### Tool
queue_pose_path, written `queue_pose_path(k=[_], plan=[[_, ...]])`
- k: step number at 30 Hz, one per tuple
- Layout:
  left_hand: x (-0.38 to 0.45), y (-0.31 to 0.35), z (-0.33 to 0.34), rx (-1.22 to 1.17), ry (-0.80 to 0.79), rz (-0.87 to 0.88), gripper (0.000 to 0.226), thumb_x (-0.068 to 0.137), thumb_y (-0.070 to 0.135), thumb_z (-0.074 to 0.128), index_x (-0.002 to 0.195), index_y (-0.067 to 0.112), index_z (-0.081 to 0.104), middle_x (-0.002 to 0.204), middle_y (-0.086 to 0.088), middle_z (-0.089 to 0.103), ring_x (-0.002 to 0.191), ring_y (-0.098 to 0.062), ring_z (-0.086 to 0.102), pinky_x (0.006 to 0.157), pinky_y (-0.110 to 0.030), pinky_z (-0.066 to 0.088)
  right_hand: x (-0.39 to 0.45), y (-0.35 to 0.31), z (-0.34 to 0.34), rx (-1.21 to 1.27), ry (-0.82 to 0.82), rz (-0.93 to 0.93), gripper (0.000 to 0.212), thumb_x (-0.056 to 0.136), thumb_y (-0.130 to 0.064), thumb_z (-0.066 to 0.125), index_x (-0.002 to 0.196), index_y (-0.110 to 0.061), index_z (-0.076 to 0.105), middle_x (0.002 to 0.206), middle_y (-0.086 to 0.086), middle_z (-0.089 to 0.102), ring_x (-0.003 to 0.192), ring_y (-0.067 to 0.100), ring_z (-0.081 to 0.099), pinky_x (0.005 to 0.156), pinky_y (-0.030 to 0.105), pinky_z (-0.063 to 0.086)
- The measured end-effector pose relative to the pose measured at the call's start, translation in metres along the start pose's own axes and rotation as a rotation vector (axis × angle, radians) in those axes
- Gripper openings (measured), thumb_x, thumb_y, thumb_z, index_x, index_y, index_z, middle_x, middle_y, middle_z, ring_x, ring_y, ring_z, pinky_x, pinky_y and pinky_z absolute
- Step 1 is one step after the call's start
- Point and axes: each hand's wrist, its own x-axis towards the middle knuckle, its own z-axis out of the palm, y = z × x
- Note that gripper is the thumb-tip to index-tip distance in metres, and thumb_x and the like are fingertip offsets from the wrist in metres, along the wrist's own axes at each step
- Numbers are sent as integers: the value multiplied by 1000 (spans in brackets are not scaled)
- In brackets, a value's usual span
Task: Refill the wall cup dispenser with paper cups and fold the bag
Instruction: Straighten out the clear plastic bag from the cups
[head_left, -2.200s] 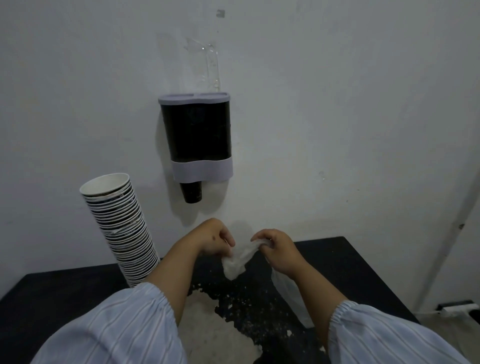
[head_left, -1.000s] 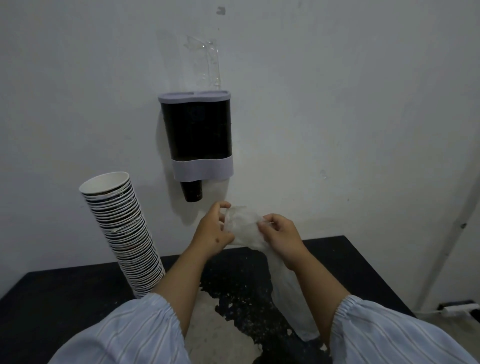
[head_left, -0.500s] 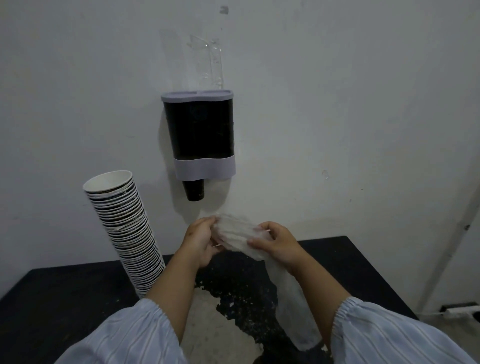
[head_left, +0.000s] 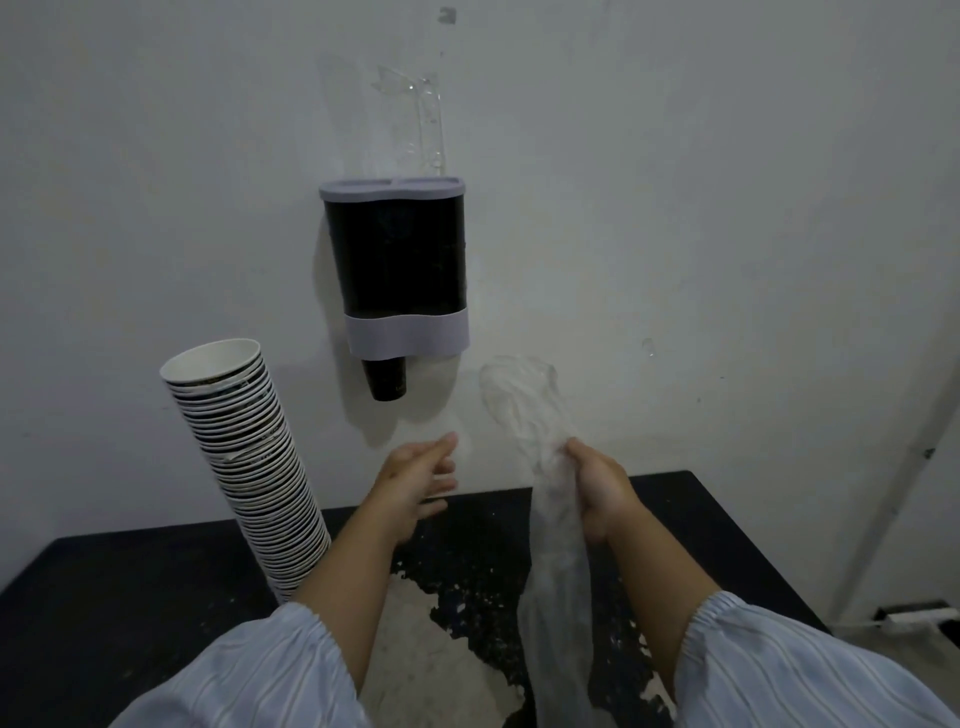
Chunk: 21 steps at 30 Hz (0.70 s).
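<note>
A black cup dispenser (head_left: 397, 265) with grey lid and grey band hangs on the wall, one dark cup (head_left: 385, 379) poking out below. A tall leaning stack of paper cups (head_left: 244, 462) stands on the black table (head_left: 130, 597) at the left. My right hand (head_left: 597, 486) grips a long clear plastic bag (head_left: 558, 561) near its top; the bag's upper end flops above the fist and the rest hangs down to the table. My left hand (head_left: 418, 480) is open, fingers straight, a short way left of the bag, touching nothing.
The tabletop has a worn pale patch (head_left: 431, 654) in the middle front. A clear plastic piece (head_left: 415, 119) sticks up behind the dispenser's lid. At the right, a white pipe (head_left: 904, 478) runs down the wall to a power strip (head_left: 914, 616) on the floor.
Both hands held the bag's top together before. Now my left hand has let go and moved left, while my right hand has drawn the bag to the right.
</note>
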Motion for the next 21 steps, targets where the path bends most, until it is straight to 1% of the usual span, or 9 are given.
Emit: queue_pose_path(k=[3,6,8,11,13,15,16,19,21], plan=[[-10,-11,15,278,-317,-30,28,83,46,61,102,25,57,112,-2,65,104,-22,62,91,-41,46,4,2,5,36,-32,37,42,94,-37,48,112,-3,63,96,15,67,86,29,63,77,37,51],[-8,-27,34,403,-454,23,21,82,34,66,101,26,62,105,-3,69,102,-22,64,90,-43,49,5,2,5,35,-61,9,39,96,-36,46,116,-5,57,107,15,65,99,31,61,90,41,50],[-5,-33,44,372,-420,38,15,86,23,61,101,20,64,102,-7,69,99,-23,65,84,-40,55,6,2,1,0,-91,-33,45,92,-40,52,122,-7,54,118,16,63,106,32,62,92,44,51],[1,-41,55,290,-275,44,10,89,18,55,96,16,62,93,-8,65,87,-23,63,71,-34,51,0,2,-12,-195,-92,-41,57,82,-39,67,125,-11,43,122,14,57,105,33,61,84,48,54],[3,-45,63,236,-186,46,7,89,15,55,94,16,60,94,-10,65,85,-25,62,73,-38,51,-7,5,-22,-300,-99,-1,54,81,-26,71,123,-14,39,117,13,57,95,29,62,80,46,53],[4,-48,73,138,-142,13,13,89,11,56,101,13,55,100,-12,64,87,-25,63,78,-41,54,-12,9,-32,-380,-110,-6,48,81,-13,71,121,-7,45,113,15,60,84,28,63,71,42,54],[2,-50,78,81,-140,-16,19,88,8,57,105,11,52,102,-13,63,87,-24,63,76,-40,56,-13,10,-36,-410,-92,-25,42,81,-7,69,118,-3,50,108,16,63,81,28,64,67,41,54],[-1,-56,91,-43,-183,-110,34,84,2,60,113,13,44,105,-15,62,83,-21,66,62,-31,56,-11,15,-50,-466,29,-79,19,83,4,62,100,-2,58,95,16,65,84,31,64,77,46,56],[-3,-62,97,-26,-229,-137,40,84,5,61,117,16,41,102,-12,63,85,-20,66,69,-31,56,-8,17,-63,-518,95,-75,19,83,3,61,101,-4,60,95,15,65,85,30,65,77,45,58]])
